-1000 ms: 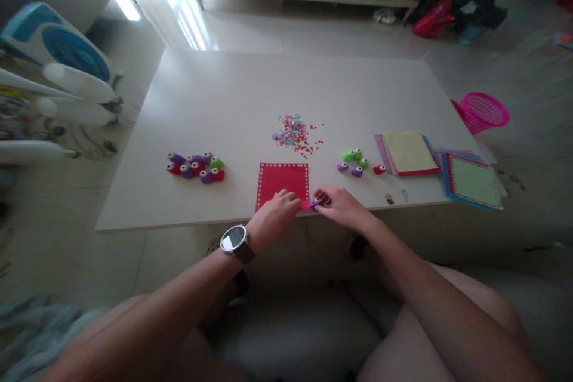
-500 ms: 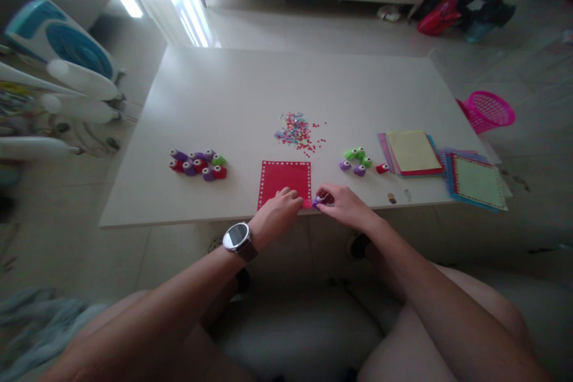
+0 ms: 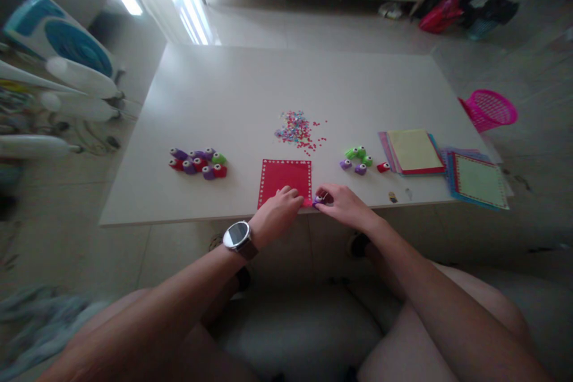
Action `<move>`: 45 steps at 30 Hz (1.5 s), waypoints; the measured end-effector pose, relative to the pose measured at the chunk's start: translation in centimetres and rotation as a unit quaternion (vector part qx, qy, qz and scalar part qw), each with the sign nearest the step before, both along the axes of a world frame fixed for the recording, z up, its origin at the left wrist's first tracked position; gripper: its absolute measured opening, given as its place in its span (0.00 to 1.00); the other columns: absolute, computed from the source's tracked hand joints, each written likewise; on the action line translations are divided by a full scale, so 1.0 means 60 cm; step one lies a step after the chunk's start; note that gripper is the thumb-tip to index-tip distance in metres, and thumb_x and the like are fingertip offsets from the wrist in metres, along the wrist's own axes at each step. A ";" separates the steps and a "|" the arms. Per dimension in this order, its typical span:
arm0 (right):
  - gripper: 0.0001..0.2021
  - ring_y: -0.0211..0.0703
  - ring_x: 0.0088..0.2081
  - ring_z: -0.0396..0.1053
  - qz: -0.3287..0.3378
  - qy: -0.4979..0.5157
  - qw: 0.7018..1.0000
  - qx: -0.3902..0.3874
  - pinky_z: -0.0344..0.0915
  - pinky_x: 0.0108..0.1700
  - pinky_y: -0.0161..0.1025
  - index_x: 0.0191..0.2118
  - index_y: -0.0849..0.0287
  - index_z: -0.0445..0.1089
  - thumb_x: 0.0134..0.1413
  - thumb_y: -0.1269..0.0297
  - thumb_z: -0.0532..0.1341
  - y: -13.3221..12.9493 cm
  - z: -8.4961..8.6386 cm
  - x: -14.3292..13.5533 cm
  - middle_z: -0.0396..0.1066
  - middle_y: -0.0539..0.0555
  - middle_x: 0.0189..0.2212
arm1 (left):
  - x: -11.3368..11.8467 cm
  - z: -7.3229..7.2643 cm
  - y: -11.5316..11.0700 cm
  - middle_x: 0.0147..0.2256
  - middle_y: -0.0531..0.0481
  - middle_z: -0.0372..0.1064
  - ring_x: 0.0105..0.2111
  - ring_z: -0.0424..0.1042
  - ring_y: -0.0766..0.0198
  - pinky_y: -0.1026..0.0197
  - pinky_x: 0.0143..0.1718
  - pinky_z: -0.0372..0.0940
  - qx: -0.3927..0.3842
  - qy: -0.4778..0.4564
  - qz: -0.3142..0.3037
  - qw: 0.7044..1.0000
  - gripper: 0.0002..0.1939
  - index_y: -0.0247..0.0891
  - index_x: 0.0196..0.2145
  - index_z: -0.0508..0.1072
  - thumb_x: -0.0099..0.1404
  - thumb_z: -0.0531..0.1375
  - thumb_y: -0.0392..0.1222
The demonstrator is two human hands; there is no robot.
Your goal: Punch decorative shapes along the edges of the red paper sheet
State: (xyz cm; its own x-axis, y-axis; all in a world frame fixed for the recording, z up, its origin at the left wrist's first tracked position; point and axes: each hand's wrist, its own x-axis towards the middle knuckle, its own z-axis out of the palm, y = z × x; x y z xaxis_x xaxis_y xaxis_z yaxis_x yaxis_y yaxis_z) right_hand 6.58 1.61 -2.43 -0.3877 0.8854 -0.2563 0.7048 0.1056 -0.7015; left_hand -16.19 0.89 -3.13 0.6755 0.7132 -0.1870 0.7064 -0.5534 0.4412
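A red square sheet of paper (image 3: 285, 175) lies at the table's near edge, with a row of small pale cut-out shapes along the borders I can see. My left hand (image 3: 278, 212), a watch on its wrist, grips the sheet near its lower edge with bent fingers and covers part of it. At the lower right corner of the sheet, my right hand (image 3: 344, 203) pinches a small purple craft punch (image 3: 317, 202) between thumb and fingers. The punch meets the paper's edge there; its slot is hidden.
Left of the sheet sits a cluster of craft punches (image 3: 197, 165); several more punches (image 3: 360, 155) stand to the right. Confetti (image 3: 295, 128) is heaped behind the sheet. Stacked coloured papers (image 3: 414, 152) and bordered sheets (image 3: 478, 179) lie at the right end of the white table (image 3: 233, 89).
Both hands, the sheet and the purple punch keep practically the same places. The view has shifted very slightly.
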 end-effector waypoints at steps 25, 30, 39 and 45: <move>0.03 0.42 0.36 0.75 -0.001 -0.016 1.000 0.001 0.68 0.41 0.37 0.39 0.59 0.74 0.59 0.71 0.66 0.000 0.003 -0.005 0.78 0.53 0.35 | 0.003 0.002 0.001 0.48 0.41 0.70 0.49 0.67 0.54 0.51 0.52 0.71 0.000 0.018 -0.005 1.000 0.08 0.35 0.42 0.73 0.76 0.54 0.31; 0.06 0.42 0.38 0.74 0.020 -0.018 0.999 0.018 0.67 0.43 0.37 0.39 0.58 0.73 0.57 0.75 0.66 -0.002 -0.001 -0.006 0.77 0.53 0.37 | 0.003 0.008 0.000 0.49 0.41 0.70 0.51 0.66 0.53 0.49 0.55 0.71 -0.011 0.013 -0.008 1.000 0.07 0.35 0.43 0.74 0.75 0.55 0.32; 0.10 0.43 0.43 0.73 0.040 0.010 0.999 0.030 0.67 0.47 0.37 0.39 0.58 0.74 0.54 0.79 0.64 -0.001 -0.008 -0.016 0.77 0.54 0.40 | -0.002 -0.003 0.001 0.49 0.43 0.70 0.51 0.66 0.54 0.49 0.57 0.69 -0.003 -0.009 -0.023 1.000 0.07 0.36 0.45 0.73 0.73 0.57 0.31; 0.03 0.43 0.39 0.75 -0.034 0.018 0.998 -0.044 0.70 0.45 0.39 0.39 0.58 0.76 0.64 0.66 0.65 0.003 -0.007 -0.014 0.78 0.55 0.39 | -0.006 -0.006 0.002 0.48 0.44 0.71 0.50 0.67 0.55 0.52 0.55 0.68 0.008 -0.015 -0.033 0.999 0.07 0.37 0.43 0.73 0.73 0.56 0.31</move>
